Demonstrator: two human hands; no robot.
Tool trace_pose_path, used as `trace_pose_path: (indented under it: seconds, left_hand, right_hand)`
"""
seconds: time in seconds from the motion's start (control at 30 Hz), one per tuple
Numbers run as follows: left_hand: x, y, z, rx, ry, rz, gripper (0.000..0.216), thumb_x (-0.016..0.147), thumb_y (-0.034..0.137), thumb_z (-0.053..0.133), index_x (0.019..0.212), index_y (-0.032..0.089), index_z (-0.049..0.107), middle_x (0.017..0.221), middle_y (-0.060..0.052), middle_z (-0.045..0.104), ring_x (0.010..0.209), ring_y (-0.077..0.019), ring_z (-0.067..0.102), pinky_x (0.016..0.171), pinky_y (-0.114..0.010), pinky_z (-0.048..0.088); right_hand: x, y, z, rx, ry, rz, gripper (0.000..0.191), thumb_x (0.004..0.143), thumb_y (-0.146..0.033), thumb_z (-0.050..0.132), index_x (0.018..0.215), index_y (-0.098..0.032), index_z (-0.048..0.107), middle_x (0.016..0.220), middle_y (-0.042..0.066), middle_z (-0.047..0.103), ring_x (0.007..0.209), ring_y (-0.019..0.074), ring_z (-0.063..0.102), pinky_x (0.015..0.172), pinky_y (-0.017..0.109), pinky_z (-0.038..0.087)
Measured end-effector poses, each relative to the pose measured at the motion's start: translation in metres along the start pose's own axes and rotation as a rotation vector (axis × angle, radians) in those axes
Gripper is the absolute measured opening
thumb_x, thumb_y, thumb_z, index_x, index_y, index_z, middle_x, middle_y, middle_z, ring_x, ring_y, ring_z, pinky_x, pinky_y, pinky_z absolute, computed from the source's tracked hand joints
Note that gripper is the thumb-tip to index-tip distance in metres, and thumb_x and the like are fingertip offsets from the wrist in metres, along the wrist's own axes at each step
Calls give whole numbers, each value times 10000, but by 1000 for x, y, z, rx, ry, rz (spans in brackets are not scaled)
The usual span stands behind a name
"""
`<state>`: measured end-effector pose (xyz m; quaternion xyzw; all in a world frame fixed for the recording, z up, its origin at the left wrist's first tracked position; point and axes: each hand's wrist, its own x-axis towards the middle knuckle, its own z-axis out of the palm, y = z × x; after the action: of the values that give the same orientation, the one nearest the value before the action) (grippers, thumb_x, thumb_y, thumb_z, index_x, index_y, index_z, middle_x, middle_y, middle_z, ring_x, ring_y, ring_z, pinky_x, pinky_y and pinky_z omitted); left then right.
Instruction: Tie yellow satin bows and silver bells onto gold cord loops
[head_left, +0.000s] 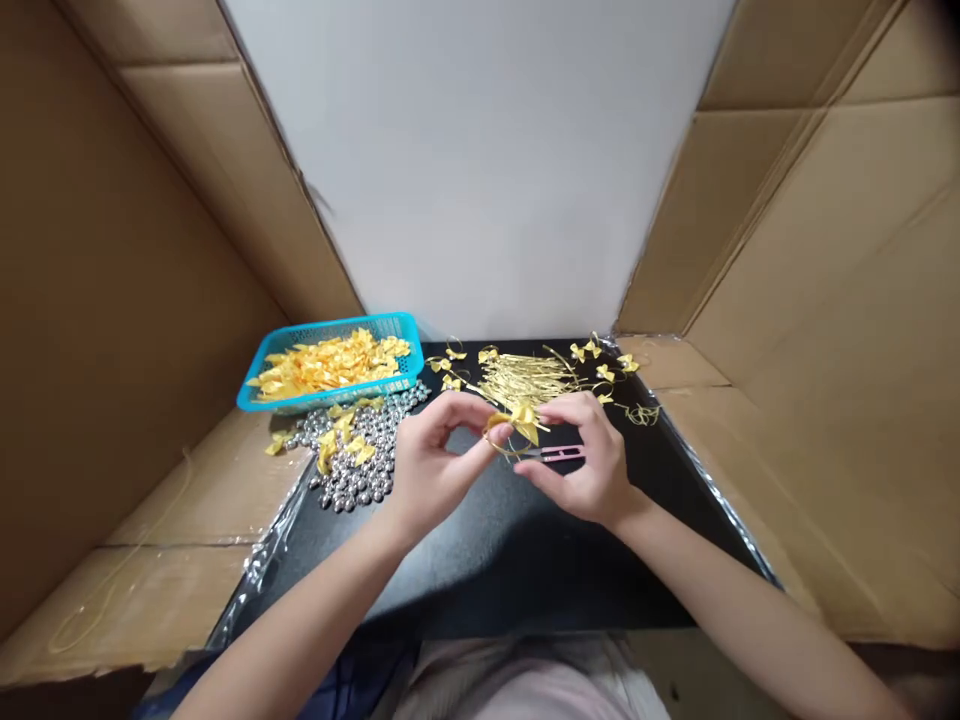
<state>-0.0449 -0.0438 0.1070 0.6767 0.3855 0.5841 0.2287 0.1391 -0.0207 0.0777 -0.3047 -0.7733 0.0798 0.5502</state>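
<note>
Both my hands meet over the middle of a black tabletop [480, 540]. My left hand [427, 465] pinches a small yellow ribbon bow [521, 422] with a thin gold cord loop hanging from it. My right hand [589, 460] is closed too, touching the same bow with its fingertips while holding small pink thread snips [559, 454] against the palm, blades pointing left toward the bow.
A blue plastic basket [330, 395] of yellow ribbon pieces stands at the back left. In front of it lies a heap of silver beads [356, 460] with some yellow bows on it. A pile of gold cords [525, 378] and finished bows [607, 372] lies behind my hands. Cardboard walls flank both sides.
</note>
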Motion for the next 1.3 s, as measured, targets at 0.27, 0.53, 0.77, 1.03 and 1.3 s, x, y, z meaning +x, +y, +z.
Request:
trace_pose_path:
  seconds: [0.27,0.53,0.77,1.03,1.3]
  left_hand:
    - [53,28,1,-117,101,137,89,803,165,706,861,206,652,782,-6,697,706,-108,655,646,-208,551]
    - [62,20,1,-273,82,-36,81,817,256,687,799,203,628,709,-12,655,645,-118,619,573,-212,540]
    - [58,16,-2,-393,51,-9,56,851,220,666,810,231,629,753,8,636,714,-97,600,654,-179,529]
    - [56,14,-5,-488,12,-63,34,856,216,665,841,233,641,749,11,617,682,-88,584,635,-172,519]
    - [59,9,-5,-497,-14,-179,28,843,219,666,820,218,682,702,22,630,631,-72,577,600,-157,496]
  right_hand:
    - [76,-40,5,339,244,136,57,898,-242,616,881,-215,663,851,21,681,821,151,648,756,315,520]
    - [82,-38,9,485,262,293,70,854,-250,665,814,-214,710,912,28,562,822,137,601,757,309,548]
    - [80,-42,16,763,277,456,68,798,-275,710,771,-213,705,1043,54,573,884,149,627,791,310,591]
    - [77,-42,16,1037,122,562,109,771,-322,755,792,-221,720,874,28,703,768,136,662,763,311,584]
    - [81,-35,11,1047,38,697,218,731,-408,763,727,-195,714,714,29,711,650,138,660,647,286,570]
